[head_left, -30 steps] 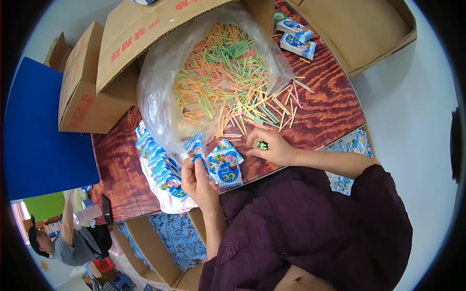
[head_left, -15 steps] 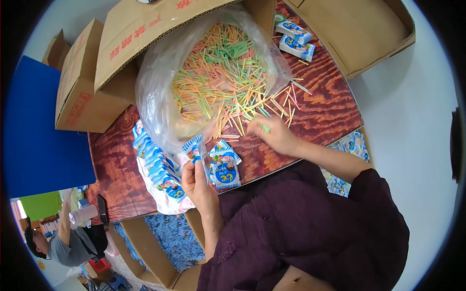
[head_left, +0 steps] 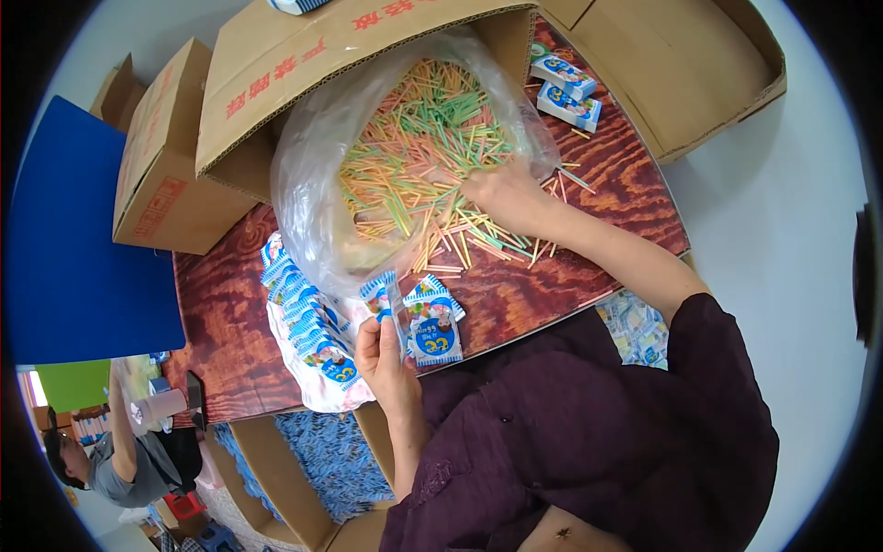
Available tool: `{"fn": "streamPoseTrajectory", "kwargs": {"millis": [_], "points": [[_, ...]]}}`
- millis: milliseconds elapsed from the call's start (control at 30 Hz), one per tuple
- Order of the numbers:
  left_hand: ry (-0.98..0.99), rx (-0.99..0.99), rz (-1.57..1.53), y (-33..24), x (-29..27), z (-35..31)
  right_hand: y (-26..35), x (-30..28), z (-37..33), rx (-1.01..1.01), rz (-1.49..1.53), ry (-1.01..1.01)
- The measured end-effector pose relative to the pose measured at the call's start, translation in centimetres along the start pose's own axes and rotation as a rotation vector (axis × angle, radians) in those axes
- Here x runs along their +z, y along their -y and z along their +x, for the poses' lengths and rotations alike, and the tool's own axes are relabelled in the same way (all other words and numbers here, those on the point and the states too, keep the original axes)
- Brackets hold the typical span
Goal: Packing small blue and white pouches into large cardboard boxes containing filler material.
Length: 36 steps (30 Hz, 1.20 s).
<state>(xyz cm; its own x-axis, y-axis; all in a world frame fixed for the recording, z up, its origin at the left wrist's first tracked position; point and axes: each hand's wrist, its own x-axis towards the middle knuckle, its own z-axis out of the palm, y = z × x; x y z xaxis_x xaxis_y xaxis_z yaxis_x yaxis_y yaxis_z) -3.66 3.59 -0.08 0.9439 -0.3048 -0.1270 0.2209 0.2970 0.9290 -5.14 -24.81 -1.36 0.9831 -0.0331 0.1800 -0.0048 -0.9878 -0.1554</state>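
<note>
My left hand (head_left: 388, 361) pinches a small blue-and-white plastic packet (head_left: 381, 293) upright between thumb and fingers. My right hand (head_left: 506, 195) reaches into a heap of thin pastel sticks (head_left: 414, 147), yellow, green and pink. Its fingers are curled together at the sticks, and their tips are partly hidden. The heap spills from a clear plastic bag (head_left: 308, 198) lying in an open cardboard box (head_left: 303, 78). Beside my left hand lie two similar packets (head_left: 434, 336) on the table. Further left, a row of overlapping packets (head_left: 308, 317) rests on a white cloth (head_left: 317, 396).
The red wood-grain table (head_left: 230, 340) carries two small blue-and-white boxes (head_left: 568, 106) at the far right. Cartons stand left (head_left: 161, 175) and right (head_left: 681, 74). Below the edge sits a divided carton of blue packets (head_left: 331, 460). Another person (head_left: 138, 460) works at the left.
My right hand has moved away from me, from the near edge of the spilled sticks into the heap. My left hand still holds its packet. The whole view has shifted slightly.
</note>
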Motion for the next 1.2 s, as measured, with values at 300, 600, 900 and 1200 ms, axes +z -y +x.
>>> {"fn": "streamPoseTrajectory", "kwargs": {"millis": [300,600,900,1200], "points": [[-0.016,-0.021,-0.03,0.1,-0.6,0.1,-2.8,-0.6,0.7,0.442,0.839,-0.12],[0.008,-0.02,-0.033,0.2,-0.4,0.0,0.5,1.1,-0.9,0.56,2.144,-0.133],[0.047,0.014,-0.01,0.3,-0.8,-0.1,8.1,2.2,-4.9,0.398,1.46,-0.247],[0.022,-0.023,0.002,0.3,-0.7,-0.5,8.7,3.6,-6.1,0.275,1.208,-0.28]]}}
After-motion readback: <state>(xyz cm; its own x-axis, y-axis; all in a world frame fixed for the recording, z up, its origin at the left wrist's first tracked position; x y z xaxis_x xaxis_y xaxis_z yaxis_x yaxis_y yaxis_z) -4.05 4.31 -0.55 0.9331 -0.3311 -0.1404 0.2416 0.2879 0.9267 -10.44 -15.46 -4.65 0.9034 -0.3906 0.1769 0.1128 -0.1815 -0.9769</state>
